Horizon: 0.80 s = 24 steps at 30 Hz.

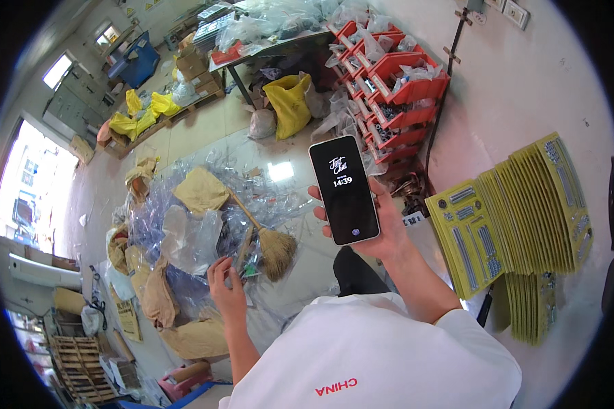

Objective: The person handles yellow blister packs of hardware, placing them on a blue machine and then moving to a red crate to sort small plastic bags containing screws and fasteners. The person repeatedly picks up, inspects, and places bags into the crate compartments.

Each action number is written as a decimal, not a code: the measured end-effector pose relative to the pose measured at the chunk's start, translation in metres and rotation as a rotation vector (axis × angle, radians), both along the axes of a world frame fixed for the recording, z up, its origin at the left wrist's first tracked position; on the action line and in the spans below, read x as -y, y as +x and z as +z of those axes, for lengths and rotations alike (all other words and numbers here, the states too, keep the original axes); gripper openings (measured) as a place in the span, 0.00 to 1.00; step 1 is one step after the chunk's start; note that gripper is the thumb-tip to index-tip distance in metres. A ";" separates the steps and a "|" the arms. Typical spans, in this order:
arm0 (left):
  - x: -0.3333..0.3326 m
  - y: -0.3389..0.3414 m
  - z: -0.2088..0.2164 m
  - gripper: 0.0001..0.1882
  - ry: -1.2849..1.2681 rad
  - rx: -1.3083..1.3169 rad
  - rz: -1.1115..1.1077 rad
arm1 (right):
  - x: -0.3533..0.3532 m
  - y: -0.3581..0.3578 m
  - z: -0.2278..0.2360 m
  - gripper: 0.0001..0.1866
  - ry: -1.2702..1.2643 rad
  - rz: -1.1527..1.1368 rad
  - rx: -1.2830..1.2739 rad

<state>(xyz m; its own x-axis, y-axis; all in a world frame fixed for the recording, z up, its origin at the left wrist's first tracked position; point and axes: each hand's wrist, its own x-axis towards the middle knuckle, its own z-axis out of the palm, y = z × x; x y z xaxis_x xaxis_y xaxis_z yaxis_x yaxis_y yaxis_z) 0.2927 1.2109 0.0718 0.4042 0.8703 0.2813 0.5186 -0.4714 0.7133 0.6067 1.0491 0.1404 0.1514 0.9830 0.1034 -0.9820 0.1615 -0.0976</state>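
Left of and below the red bins (424,92) in view, phone (344,194) sits in the right hand (390,228), thumb along its right edge, fingertips wrapped round the left. Long axis near upright in view, top leaning slightly left. Left hand (229,286) is well apart, lower left of it (closer to the broom (278,252) in view), fingers loosely curled, nothing visible between them. Phone slim, pale-framed, round-cornered; dark screen, white lettering, small round mark low down.

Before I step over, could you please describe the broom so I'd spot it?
Find the wide heap of clear plastic on the floor. At its right side, near the left hand, lies the broom, the only thing there with fanned straw bristles.
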 end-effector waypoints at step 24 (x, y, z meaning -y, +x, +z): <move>-0.346 0.397 -0.003 0.10 0.006 -0.068 -0.169 | -0.315 0.357 -0.004 0.46 -0.053 -0.053 0.175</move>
